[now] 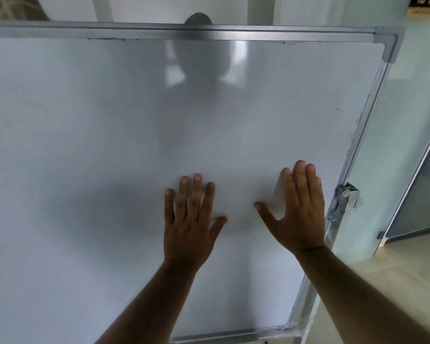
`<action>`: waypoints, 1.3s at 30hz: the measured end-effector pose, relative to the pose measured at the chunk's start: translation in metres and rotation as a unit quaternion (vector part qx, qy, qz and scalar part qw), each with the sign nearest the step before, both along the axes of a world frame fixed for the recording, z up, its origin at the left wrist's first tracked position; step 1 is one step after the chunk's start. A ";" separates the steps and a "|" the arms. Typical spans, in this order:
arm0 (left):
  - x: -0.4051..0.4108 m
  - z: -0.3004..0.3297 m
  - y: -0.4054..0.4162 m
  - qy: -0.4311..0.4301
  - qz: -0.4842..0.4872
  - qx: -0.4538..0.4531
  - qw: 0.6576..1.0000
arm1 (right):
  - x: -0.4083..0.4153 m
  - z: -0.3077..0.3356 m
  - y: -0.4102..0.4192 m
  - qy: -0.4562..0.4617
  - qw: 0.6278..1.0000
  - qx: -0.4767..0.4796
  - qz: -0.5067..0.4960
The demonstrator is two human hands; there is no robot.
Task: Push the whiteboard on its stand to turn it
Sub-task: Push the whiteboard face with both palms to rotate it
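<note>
A large whiteboard [109,135] with a grey metal frame fills most of the head view, its surface blank and glossy. My left hand [189,219] lies flat on the board low in the middle, fingers spread. My right hand [298,209] is pressed flat on it too, nearer the right edge of the frame. Neither hand holds anything. A metal pivot clamp [345,197] on the frame's right side joins the board to its stand. Only a bit of the stand shows at the bottom right corner [301,336].
A pale wall [407,120] stands right behind the board's right edge. A glass door with a dark frame [422,184] is at the far right. Light wooden floor [395,274] shows at lower right.
</note>
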State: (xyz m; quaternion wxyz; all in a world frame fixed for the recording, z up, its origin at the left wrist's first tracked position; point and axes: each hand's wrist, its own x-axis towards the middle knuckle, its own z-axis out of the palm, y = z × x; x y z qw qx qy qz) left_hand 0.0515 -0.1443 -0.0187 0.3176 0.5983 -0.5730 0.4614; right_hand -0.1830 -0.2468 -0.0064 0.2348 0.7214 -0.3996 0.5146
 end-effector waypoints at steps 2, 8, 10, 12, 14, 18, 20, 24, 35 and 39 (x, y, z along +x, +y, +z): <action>0.003 0.000 -0.009 0.008 0.010 0.004 1.000 | 0.006 0.000 -0.013 0.001 1.000 0.002 0.006; 0.015 0.001 -0.035 0.009 0.037 0.022 0.999 | 0.025 -0.002 -0.049 -0.002 1.000 -0.001 0.026; 0.020 0.000 -0.043 0.009 0.047 0.025 0.999 | 0.030 -0.003 -0.061 -0.005 0.999 -0.009 0.034; 0.023 0.001 -0.052 0.009 0.051 0.028 0.998 | 0.036 -0.004 -0.074 -0.006 0.999 -0.014 0.042; 0.027 0.001 -0.062 0.012 0.056 0.031 0.998 | 0.042 -0.004 -0.085 -0.006 0.999 -0.010 0.048; 0.032 0.001 -0.077 0.018 0.066 0.039 0.997 | 0.050 -0.004 -0.103 -0.011 0.998 -0.017 0.060; 0.034 0.001 -0.084 0.019 0.068 0.039 0.997 | 0.053 -0.003 -0.110 -0.012 0.998 -0.022 0.063; 0.038 0.002 -0.094 0.023 0.079 0.045 0.996 | 0.060 -0.002 -0.123 -0.011 0.997 -0.021 0.067; 0.048 0.004 -0.120 0.033 0.101 0.058 0.993 | 0.075 0.001 -0.156 -0.011 0.996 -0.021 0.086; 0.051 0.006 -0.126 0.033 0.113 0.066 0.991 | 0.079 0.002 -0.165 -0.010 0.996 -0.013 0.089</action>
